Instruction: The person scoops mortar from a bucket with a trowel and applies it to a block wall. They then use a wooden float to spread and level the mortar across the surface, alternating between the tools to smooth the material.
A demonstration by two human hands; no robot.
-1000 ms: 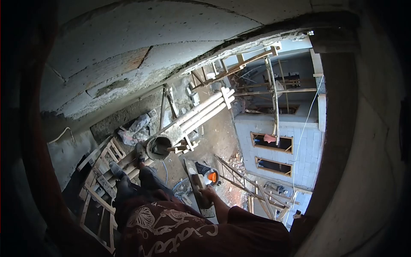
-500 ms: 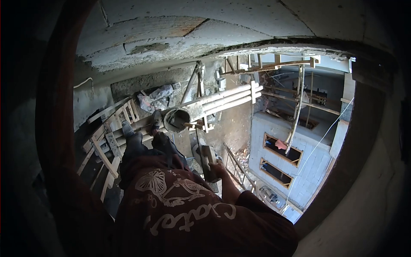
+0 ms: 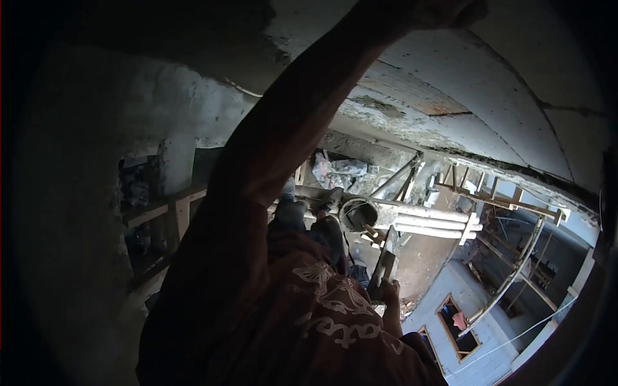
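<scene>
Low at my right side, my right hand [image 3: 390, 291] is closed round a flat, mortar-stained plastering trowel [image 3: 385, 262], its long blade pointing up and away from me. My left arm reaches across the view to the ceiling, where my left hand [image 3: 450, 14] is curled in shadow at the top edge. Whatever that hand may hold is too dark and cut off to make out. A round bucket [image 3: 358, 215] with grey mortar inside stands just beyond my feet. Short wooden pieces [image 3: 372, 234] lie against its near right side.
My shoes [image 3: 331, 201] are on scaffold poles high above the ground. White poles [image 3: 431, 222] run off to the right. A rough ceiling [image 3: 444, 83] hangs close overhead, and a plastered wall [image 3: 77, 193] rises on the left. Below are a block wall with framed openings [image 3: 458, 325] and a leaning pole [image 3: 508, 283].
My left arm has swung from the left edge up across to the ceiling at upper right. The view has turned left, so the bucket and poles sit farther right. The trowel remains in my right hand.
</scene>
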